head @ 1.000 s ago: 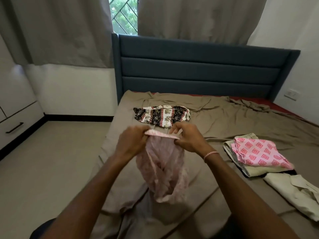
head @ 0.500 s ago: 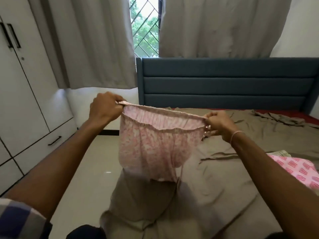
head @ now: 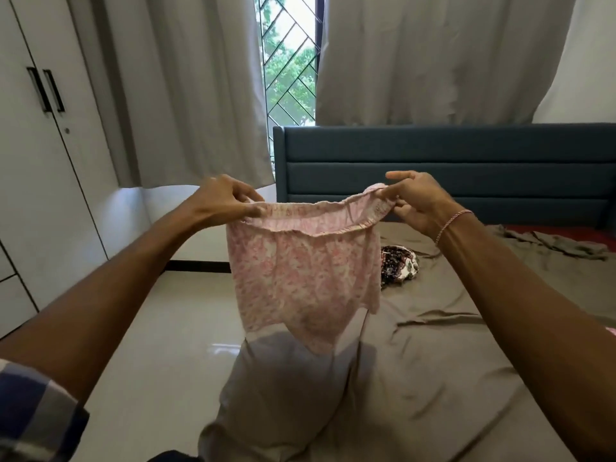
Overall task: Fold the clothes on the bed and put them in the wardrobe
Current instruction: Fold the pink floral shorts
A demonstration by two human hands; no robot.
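The left hand (head: 223,201) pinches one end of the elastic waistband of the pink floral shorts (head: 300,278). The right hand (head: 416,203), with a bracelet (head: 454,221) at its wrist, pinches the other end. The shorts hang spread between them in the air over the left edge of the bed (head: 450,361).

To fold them well, I judge the waistband should be drawn level and taut. The shorts can then be lowered flat onto the sheet and one side laid over the other, seams matched.

A dark patterned garment (head: 398,266) lies crumpled on the bed toward the headboard (head: 450,168). The wardrobe (head: 43,161) stands at the left with its doors closed.
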